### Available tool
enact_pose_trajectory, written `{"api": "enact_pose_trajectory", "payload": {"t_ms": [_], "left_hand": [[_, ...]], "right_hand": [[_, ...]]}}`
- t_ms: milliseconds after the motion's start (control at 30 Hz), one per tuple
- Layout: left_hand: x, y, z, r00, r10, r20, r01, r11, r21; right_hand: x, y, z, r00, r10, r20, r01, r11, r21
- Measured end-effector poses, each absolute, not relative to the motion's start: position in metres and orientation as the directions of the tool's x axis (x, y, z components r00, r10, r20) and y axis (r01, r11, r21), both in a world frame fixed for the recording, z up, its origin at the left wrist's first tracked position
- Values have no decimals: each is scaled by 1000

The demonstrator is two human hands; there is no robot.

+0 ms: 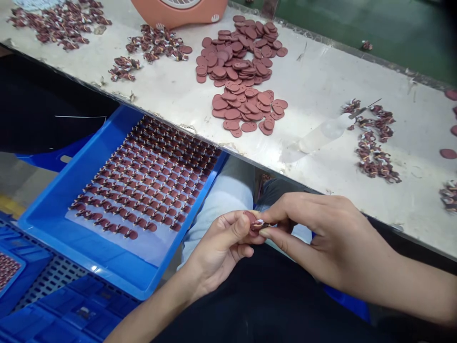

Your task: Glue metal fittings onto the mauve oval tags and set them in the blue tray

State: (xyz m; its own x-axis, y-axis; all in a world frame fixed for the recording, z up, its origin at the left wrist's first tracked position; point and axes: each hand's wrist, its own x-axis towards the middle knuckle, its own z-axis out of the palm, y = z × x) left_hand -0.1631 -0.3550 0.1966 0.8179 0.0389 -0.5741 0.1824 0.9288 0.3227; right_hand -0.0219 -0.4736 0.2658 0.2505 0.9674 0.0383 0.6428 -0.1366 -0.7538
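Over my lap, my left hand (223, 245) pinches a reddish-brown oval disc (250, 217) between thumb and fingers. My right hand (317, 233) meets it from the right, thumb and fingertips closed on a small brown-and-white figure (259, 224) that touches the disc. Fingers partly cover both pieces. On the bench lie a heap of loose oval discs (232, 62) and a pile of small figures (374, 152). A translucent bottle with a thin needle tip (324, 133) lies on its side beside that pile.
A blue tray (46, 214) left of my lap holds rows of figures on discs. More figures (157, 43) lie near an orange device (178, 12) at the back of the bench (307, 81). Blue crates (53, 309) stand lower left. Dark clothing of a person shows at left.
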Motion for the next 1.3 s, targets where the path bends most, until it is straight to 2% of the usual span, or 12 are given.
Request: {"api": "enact_pose_trajectory", "payload": {"t_ms": [433,600,833,1133,1300], "left_hand": [[-167,-350,192,883,14,-469,178,915,363],[-170,-347,183,916,-40,-399,166,944,286],[-169,-341,180,928,-74,-366,161,964,213],[-169,-341,176,950,-35,-309,120,958,262],[-171,-342,177,934,-16,-358,128,949,289]], "right_hand": [[-28,-471,271,211,965,158,691,-33,-722],[-28,-473,279,204,966,159,718,-38,-695],[-23,-467,273,248,962,111,618,-69,-783],[-30,-459,267,248,960,129,569,-37,-822],[-33,-456,268,251,954,166,576,-10,-817]]}}
